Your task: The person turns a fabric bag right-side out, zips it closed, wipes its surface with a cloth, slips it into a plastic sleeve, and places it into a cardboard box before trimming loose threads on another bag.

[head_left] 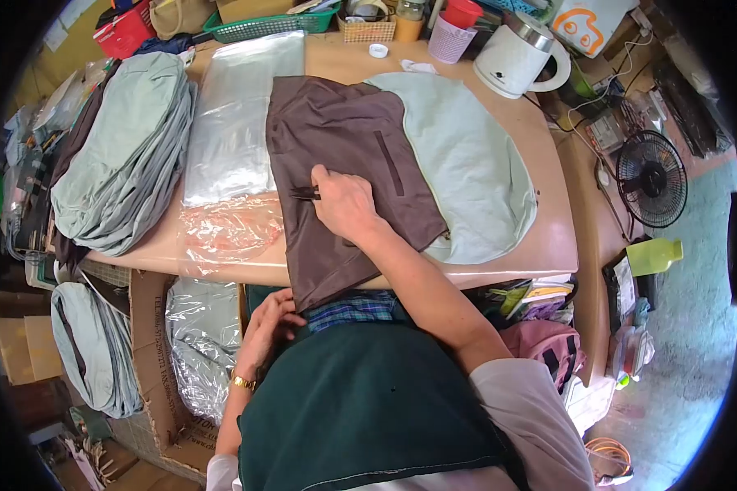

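Observation:
A dark brown fabric piece point(327, 123) with a narrow slit-like pocket lies on the table, joined or laid against a pale grey-green fabric piece point(467, 164). My right hand point(344, 200) rests on the brown fabric, its fingers closed around a small dark tool point(305, 194), perhaps thread snips. At the table's front edge, my left hand point(272, 321) is beside the hanging lower corner of the brown fabric, fingers loosely curled and partly apart; whether it touches the cloth is unclear. Clear plastic bags point(237, 123) lie flat to the left of the brown fabric.
Folded pale fabric pieces point(123, 155) are stacked at the table's left. A white kettle point(516, 57), a lilac basket point(450, 41) and a green tray point(270, 29) stand along the back. Below left is a cardboard box point(157, 360) holding plastic-wrapped cloth. A black fan point(652, 178) is at right.

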{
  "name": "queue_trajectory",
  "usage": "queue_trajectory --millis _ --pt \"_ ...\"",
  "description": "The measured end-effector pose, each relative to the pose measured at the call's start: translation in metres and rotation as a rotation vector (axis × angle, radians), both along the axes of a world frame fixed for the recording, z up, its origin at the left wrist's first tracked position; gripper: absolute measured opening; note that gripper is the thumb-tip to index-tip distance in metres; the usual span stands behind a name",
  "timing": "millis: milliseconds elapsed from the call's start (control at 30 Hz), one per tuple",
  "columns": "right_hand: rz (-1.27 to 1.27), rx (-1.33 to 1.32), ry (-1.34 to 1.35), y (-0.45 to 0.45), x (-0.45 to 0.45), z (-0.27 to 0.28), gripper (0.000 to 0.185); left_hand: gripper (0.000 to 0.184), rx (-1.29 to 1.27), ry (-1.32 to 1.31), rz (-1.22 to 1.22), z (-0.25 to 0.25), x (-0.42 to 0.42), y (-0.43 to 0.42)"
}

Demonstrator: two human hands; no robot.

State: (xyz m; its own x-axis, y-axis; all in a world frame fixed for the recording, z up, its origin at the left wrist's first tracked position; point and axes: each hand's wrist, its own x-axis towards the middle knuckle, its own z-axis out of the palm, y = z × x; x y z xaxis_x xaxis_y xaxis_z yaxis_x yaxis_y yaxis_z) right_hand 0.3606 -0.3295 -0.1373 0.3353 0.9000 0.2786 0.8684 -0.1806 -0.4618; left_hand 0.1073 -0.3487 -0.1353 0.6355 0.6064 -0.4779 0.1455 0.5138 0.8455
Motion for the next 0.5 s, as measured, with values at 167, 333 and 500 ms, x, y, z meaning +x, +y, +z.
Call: queue_trajectory --millis 167,333,500 --pt "0.057 -0.142 0.291 -0.024 0.02 0.043 0.026 0.022 0.078 -0.06 -0.124 -0.012 -0.004 0.008" --pt "-0.23 0.038 0.231 -0.092 0.095 0.053 0.017 0.025 0.107 0.031 -0.052 -0.015 -0.03 0.011" --pt "-0.406 0.05 0.378 -0.137 0.122 0.019 0.011 0.03 0.132 0.001 0.071 -0.029 -0.041 0.02"
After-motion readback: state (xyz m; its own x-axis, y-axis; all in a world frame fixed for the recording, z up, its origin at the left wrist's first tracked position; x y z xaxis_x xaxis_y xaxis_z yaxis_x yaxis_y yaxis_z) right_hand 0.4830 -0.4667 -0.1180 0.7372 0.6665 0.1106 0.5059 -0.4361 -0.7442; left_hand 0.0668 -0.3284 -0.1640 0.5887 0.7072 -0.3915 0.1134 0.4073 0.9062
